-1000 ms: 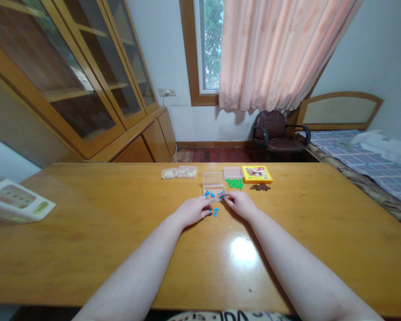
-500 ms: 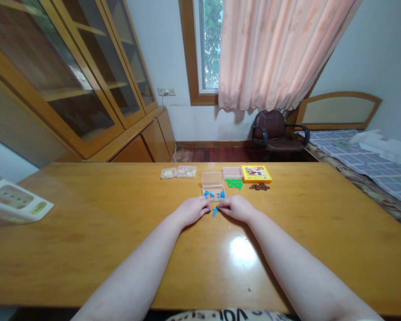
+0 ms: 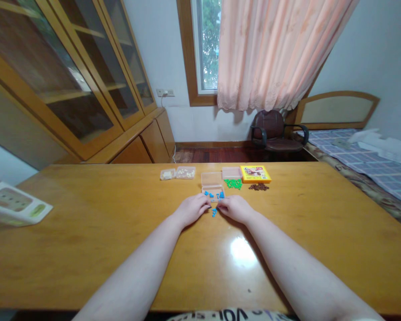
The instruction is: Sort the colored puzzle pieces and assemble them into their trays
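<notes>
Several small blue pieces lie on the table between my two hands. Just behind them, an open clear plastic box contains more small blue pieces. My left hand rests by the box's front left corner, its fingers curled together. On the other side, my right hand is at the front right corner, thumb and fingers drawn in close to the loose pieces. Anything between the fingertips of either hand is too small or hidden to make out.
Green pieces lie before another clear box. Brown pieces are piled by a yellow box. Clear boxes with pale pieces stand back left. A white object is at the table's left edge.
My right fingertips have drawn back slightly from the loose blue pieces, toward the box. My left fingertips have shifted up a little. The view has moved slightly.
</notes>
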Motion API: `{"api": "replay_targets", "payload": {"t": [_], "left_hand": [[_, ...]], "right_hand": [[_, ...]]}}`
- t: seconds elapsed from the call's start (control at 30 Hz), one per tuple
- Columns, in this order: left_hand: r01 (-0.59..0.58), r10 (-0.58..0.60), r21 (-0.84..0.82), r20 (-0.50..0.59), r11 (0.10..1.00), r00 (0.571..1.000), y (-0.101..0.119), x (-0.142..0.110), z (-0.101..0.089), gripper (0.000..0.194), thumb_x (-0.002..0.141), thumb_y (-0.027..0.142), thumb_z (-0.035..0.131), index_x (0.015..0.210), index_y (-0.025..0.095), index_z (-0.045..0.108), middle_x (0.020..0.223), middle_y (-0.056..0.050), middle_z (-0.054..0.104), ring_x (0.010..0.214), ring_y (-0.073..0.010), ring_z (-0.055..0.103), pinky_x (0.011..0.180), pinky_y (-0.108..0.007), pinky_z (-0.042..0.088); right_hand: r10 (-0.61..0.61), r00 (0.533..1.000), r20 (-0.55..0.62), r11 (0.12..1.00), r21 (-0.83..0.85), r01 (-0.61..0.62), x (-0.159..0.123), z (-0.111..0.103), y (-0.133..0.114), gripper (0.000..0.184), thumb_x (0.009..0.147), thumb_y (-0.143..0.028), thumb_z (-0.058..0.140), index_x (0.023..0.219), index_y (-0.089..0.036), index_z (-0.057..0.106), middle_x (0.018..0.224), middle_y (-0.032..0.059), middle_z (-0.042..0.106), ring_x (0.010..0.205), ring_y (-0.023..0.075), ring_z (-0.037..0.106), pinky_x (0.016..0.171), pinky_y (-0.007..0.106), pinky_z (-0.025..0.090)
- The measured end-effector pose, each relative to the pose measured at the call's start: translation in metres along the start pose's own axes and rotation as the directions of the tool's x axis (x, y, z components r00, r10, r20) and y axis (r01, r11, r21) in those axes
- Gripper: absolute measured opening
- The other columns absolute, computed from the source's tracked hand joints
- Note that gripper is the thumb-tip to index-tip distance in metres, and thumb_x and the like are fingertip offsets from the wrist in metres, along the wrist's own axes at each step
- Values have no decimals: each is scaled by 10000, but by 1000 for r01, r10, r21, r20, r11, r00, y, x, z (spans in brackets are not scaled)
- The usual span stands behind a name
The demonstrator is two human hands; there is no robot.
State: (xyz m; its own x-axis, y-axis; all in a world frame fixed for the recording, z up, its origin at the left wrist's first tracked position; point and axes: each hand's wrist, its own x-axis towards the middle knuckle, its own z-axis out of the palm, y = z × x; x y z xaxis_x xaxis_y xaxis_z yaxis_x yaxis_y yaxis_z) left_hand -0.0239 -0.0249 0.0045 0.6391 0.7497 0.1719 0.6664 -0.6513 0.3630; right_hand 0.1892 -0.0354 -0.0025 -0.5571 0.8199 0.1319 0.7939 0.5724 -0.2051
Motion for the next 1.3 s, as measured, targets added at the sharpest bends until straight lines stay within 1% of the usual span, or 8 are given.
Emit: {"api": "replay_targets", "payload": {"t": [0.1,0.17,0.33,0.5,0.67,0.8,0.97,1.3], "left_hand": [[69,-66,17,-137,997,988,-4,2,1,170,888,226,467,985,204,605,974,-36,610,909,-160,570,815,-273,448],[99,-92,30,-163,995,982,-6,2,3,210,882,213,474,1053,209,595,1028,-44,605,944,-167,568,832,-281,450],[-40,42,68,-21,997,999,-1,-1,3,205,886,265,486,1034,253,627,1002,-25,610,901,-151,578,797,-253,451],[-135,123,107,106,985,987,4,-3,3,192,881,279,494,1006,274,640,955,-10,607,829,-139,581,742,-230,443],[-95,84,95,117,991,990,0,-3,4,162,870,266,507,962,263,640,969,-1,615,863,-145,584,765,-234,442],[-69,62,66,100,995,993,0,-2,3,136,858,263,523,952,246,620,975,-2,618,888,-147,580,784,-234,440],[-20,13,73,93,997,996,3,-1,6,112,849,275,535,912,233,617,936,-10,618,840,-148,581,738,-232,443],[-27,19,109,74,994,997,6,0,5,105,848,246,526,876,224,626,912,-16,621,812,-146,576,716,-230,438]], "right_hand": [[4,1000,-24,1000,21,-3,0,1,1,180,836,-279,536,856,-233,709,805,47,717,701,153,631,613,226,372],[2,999,-38,999,51,0,0,2,1,165,827,-269,550,852,-235,710,799,41,717,687,145,627,605,221,371],[21,987,-161,990,143,2,-1,6,4,179,840,-274,542,869,-227,712,780,40,715,670,141,622,624,223,399],[147,932,-331,976,199,-83,0,9,12,211,854,-266,522,919,-198,711,836,68,719,752,168,638,711,251,441],[213,941,-263,964,211,-160,0,6,16,231,834,-263,536,987,-211,702,856,66,719,733,178,634,685,262,441],[56,986,-159,962,274,-11,-4,2,11,201,824,-276,536,895,-222,716,733,24,704,643,137,601,629,225,414],[-66,998,20,950,308,57,-4,1,5,214,819,-281,538,939,-266,715,809,3,721,673,130,611,613,212,399],[-89,996,30,966,245,79,-1,3,4,202,830,-279,530,846,-235,727,817,23,725,714,141,630,647,214,406]]}}
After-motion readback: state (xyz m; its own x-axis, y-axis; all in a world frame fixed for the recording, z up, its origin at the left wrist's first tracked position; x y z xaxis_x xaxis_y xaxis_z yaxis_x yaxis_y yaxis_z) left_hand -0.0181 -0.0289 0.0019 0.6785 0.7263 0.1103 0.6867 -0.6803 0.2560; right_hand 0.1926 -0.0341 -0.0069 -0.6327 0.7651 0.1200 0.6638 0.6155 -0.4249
